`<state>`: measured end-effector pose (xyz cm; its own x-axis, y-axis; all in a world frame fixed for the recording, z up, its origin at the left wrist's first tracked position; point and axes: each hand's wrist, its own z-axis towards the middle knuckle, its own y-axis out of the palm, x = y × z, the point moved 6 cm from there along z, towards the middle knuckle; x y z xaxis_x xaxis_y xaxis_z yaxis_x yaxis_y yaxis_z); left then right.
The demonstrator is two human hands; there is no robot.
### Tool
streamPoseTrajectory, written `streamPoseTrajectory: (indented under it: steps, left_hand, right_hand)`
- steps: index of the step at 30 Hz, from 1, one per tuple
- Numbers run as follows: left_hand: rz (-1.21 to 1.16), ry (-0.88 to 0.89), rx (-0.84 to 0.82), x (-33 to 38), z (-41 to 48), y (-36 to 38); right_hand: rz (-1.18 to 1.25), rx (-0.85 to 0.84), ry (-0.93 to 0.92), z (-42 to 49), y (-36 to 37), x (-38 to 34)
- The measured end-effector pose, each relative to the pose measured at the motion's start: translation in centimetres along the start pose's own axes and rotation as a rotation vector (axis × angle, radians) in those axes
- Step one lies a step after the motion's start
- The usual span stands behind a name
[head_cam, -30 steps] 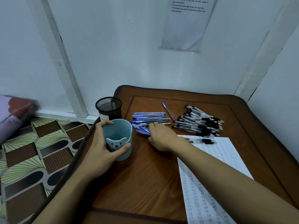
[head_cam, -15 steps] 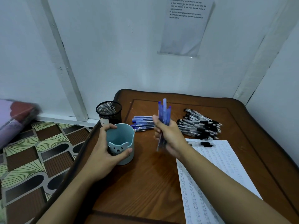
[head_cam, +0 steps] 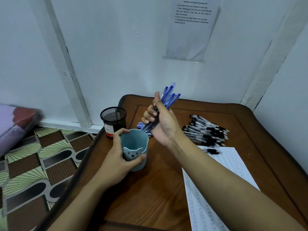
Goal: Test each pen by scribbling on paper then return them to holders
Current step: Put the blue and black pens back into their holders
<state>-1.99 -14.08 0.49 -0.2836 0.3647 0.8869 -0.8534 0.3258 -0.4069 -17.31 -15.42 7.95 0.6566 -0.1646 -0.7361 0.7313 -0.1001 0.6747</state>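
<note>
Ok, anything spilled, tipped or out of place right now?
Nothing stands out. The right hand grips blue pens near the upright cup held by the left hand; black pens lie piled by the paper.

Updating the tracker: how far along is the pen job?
Done: the paper carries rows of scribbles, so testing looks largely finished. In hand: the right hand grips a bundle of blue pens, tips near the rim of the blue cup, which the left hand holds; it looks empty. Left: the black pens and some loose blue pens lie on the table; the mesh holder shows none.
</note>
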Motion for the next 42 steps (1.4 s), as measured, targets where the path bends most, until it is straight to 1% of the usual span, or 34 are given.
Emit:
streamPoseTrajectory:
  steps: [3,7,9,10,15,18,22,23,26,31,34,36,40,42]
  left_hand:
    - [-0.003,0.011,-0.003,0.2,0.1,0.4]
    - [-0.017,0.027,-0.015,0.3,0.2,0.7]
    - [-0.02,0.026,-0.021,0.2,0.2,0.7]
    - [-0.021,0.025,-0.022,0.2,0.1,0.7]
    - [-0.023,0.03,-0.022,0.1,-0.1,0.7]
    - [-0.014,0.04,-0.015,0.1,0.0,0.6]
    - [-0.005,0.046,-0.013,0.1,-0.1,0.7]
    - [-0.007,0.049,-0.011,0.1,-0.1,0.7]
    - [0.001,0.059,-0.011,0.2,-0.2,0.6]
    - [-0.015,0.049,-0.008,0.1,-0.3,0.4]
    - [-0.015,0.033,-0.011,-0.2,-0.2,0.0]
    - [-0.004,0.028,-0.001,-0.3,-0.1,-0.2]
    - [0.015,-0.002,0.005,-0.7,0.1,-0.8]
    - [0.013,-0.017,0.017,-0.9,0.2,-1.3]
  right_hand:
    - [-0.147,-0.044,-0.026,0.2,0.5,0.8]
    - [-0.568,-0.06,-0.137,-0.4,0.3,1.4]
    - [-0.714,-0.058,-0.172,-0.8,0.3,1.6]
    - [-0.733,-0.049,-0.163,-0.9,0.2,1.7]
    - [-0.648,0.022,-0.071,-0.6,-0.8,3.4]
    - [-0.707,-0.021,-0.009,-1.0,-1.4,4.4]
    - [-0.836,-0.032,0.017,-1.7,-2.4,5.6]
    - [-0.846,-0.035,0.015,-1.9,-2.7,5.8]
    - [-0.77,-0.033,0.003,-2.6,-3.4,5.5]
    - [-0.885,-0.109,-0.041,-2.8,-2.7,3.6]
    - [-0.874,-0.151,0.028,-3.0,-2.4,2.6]
    - [-0.875,-0.118,-0.005,-3.0,-2.8,2.0]
    - [-0.786,0.061,-0.097,-2.2,-4.8,0.2]
    - [-0.832,0.123,-0.142,-1.4,-6.5,-0.9]
